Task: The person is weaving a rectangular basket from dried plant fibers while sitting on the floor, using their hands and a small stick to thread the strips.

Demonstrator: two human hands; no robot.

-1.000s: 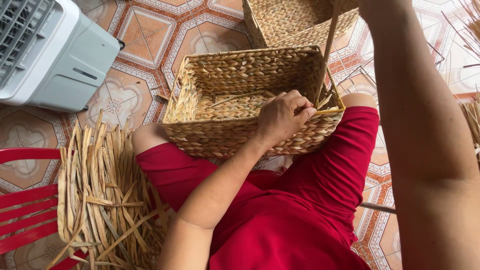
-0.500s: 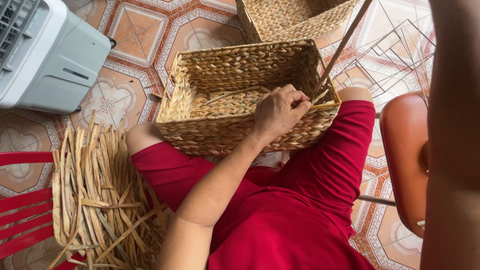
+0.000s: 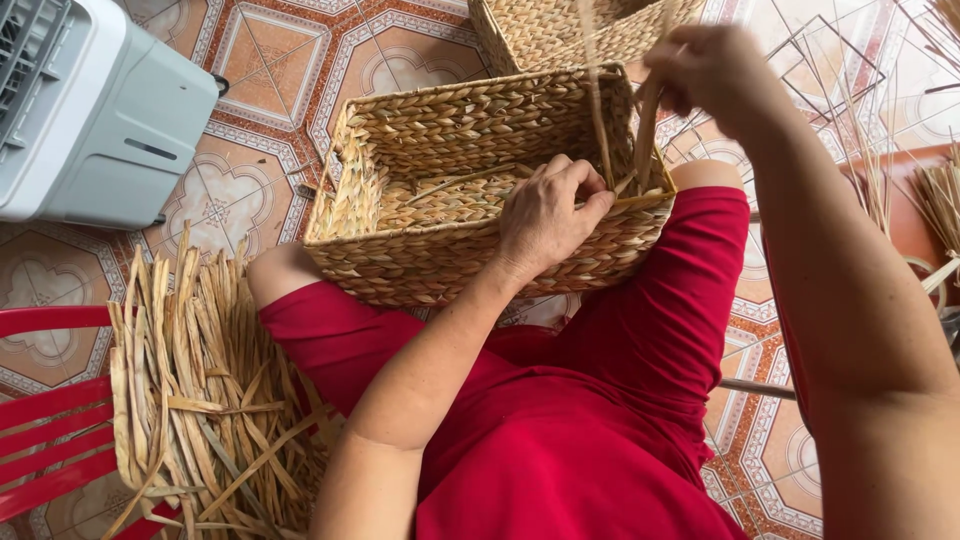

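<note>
A rectangular woven straw basket rests on my lap, over red trousers. My left hand grips its near rim at the right corner, fingers curled over the edge. My right hand is raised above that corner and pinches dried straw strands that run down to the rim beside my left hand.
A bundle of dried straw strips lies on a red plastic chair at my left. A grey-white fan appliance stands at the top left. A second woven basket sits behind the first. Wire frames and more straw lie on the patterned tile floor at right.
My right hand has come down from out of view to just above the basket's right corner, holding the strands. My left hand stays on the rim.
</note>
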